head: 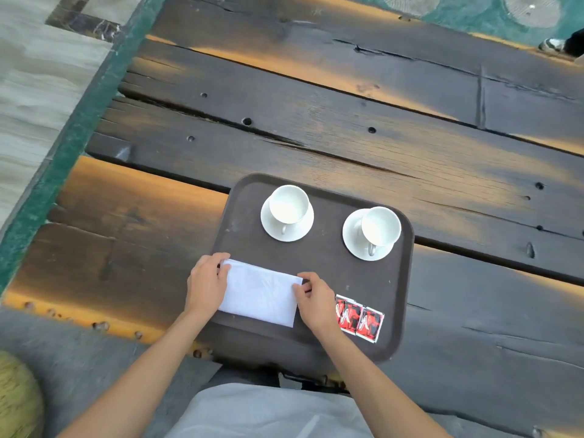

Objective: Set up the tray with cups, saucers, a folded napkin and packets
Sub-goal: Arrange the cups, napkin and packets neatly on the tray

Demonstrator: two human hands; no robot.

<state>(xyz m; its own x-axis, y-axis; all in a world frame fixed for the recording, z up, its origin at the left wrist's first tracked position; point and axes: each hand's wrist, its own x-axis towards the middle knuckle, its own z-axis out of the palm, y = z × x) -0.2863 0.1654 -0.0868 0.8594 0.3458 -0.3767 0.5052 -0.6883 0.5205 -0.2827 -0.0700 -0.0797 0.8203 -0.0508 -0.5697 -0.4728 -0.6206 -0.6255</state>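
A dark brown tray (319, 263) lies on the wooden table near its front edge. Two white cups stand on white saucers at the tray's far side: the left cup (289, 204) on its saucer (270, 227), the right cup (380, 226) on its saucer (351, 238). A folded white napkin (260, 292) lies flat on the tray's near left part. My left hand (207, 282) grips its left edge and my right hand (316, 300) grips its right edge. Red and black packets (360, 318) lie side by side at the near right, just right of my right hand.
The table is made of dark weathered planks (316, 121) with gaps and holes. A green border and pale floor (38, 99) run along the left. A yellowish round object (15, 403) sits at the bottom left. Someone's shoe (551, 44) shows at the far right.
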